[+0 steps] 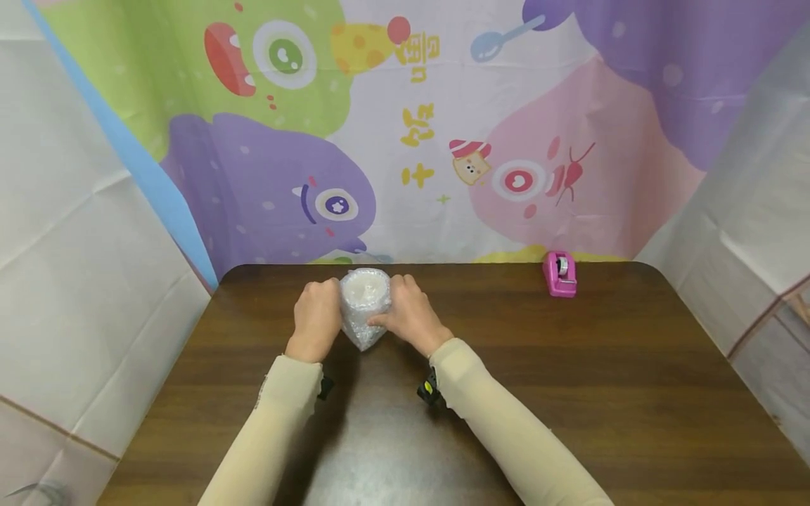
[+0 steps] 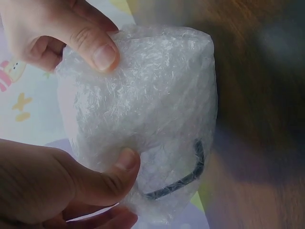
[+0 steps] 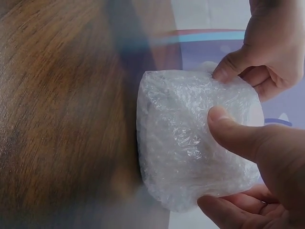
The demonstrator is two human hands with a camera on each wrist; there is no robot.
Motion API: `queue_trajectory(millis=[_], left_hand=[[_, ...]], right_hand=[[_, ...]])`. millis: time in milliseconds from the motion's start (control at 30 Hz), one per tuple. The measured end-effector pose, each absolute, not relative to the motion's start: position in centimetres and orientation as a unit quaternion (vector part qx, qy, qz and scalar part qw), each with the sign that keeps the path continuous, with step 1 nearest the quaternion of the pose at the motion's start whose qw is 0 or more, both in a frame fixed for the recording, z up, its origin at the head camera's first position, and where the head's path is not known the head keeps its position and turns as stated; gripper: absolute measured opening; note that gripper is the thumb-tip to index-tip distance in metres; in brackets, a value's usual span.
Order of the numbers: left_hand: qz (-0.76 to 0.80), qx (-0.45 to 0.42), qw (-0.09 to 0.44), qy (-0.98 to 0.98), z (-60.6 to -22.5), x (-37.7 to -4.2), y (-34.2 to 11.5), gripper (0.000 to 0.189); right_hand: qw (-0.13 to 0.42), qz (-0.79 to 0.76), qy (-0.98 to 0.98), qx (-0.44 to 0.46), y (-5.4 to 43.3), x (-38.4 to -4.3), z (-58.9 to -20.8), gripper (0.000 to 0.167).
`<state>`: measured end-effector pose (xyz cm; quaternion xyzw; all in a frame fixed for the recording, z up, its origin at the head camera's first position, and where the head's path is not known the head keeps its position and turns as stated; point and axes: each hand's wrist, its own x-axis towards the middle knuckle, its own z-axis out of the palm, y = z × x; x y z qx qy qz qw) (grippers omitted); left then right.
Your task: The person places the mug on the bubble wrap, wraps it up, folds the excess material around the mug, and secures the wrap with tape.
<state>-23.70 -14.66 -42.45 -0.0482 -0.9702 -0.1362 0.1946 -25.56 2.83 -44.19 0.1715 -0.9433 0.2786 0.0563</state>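
A rounded, cup-like bundle in bubble wrap [image 1: 365, 299] is held between both hands, over the far part of the table, its lower end tapering to a point. My left hand [image 1: 318, 315] grips its left side; the left wrist view shows the thumb pressed on the wrap with the fingers curled beneath. From the opposite side my right hand [image 1: 414, 313] holds it, thumb across the front of the wrap [image 3: 186, 138]. Under the plastic, a dark bent strip [image 2: 183, 183] shows near my left thumb. The wrapped thing itself is blurred by the plastic layers.
A pink tape dispenser [image 1: 560, 274] stands at the far right of the brown wooden table [image 1: 569, 393]. Behind the table's back edge hangs a cartoon-printed curtain [image 1: 418, 211], with pale cloth on both sides.
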Motion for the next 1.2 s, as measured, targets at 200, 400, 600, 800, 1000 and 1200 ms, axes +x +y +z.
queue_trajectory(millis=[200, 400, 600, 800, 1000, 1200], left_hand=[[-0.151, -0.051, 0.183, -0.97, -42.4, -24.1, -14.9, 0.008], [-0.202, -0.042, 0.167, -0.964, -42.6, -24.5, -15.8, 0.02], [-0.235, -0.027, 0.152, -0.96, -43.0, -24.3, -16.4, 0.042], [-0.234, -0.042, 0.164, -0.957, -43.5, -23.9, -16.6, 0.041], [-0.25, -0.039, 0.162, -0.954, -43.8, -23.5, -16.8, 0.042], [-0.248, -0.043, 0.171, -0.953, -43.9, -23.4, -16.9, 0.042]], right_hand=[[0.058, 0.269, -0.945, 0.175, 2.9, -25.9, -44.2, 0.076], [0.081, 0.271, -0.943, 0.176, 2.7, -26.1, -44.3, 0.073], [0.076, 0.295, -0.936, 0.178, 2.5, -26.0, -44.5, 0.075], [0.042, 0.402, -0.904, 0.142, 2.9, -25.2, -44.7, 0.074], [0.078, 0.435, -0.888, 0.13, 2.9, -24.6, -45.1, 0.059], [0.088, 0.424, -0.888, 0.152, 2.9, -24.7, -45.5, 0.056]])
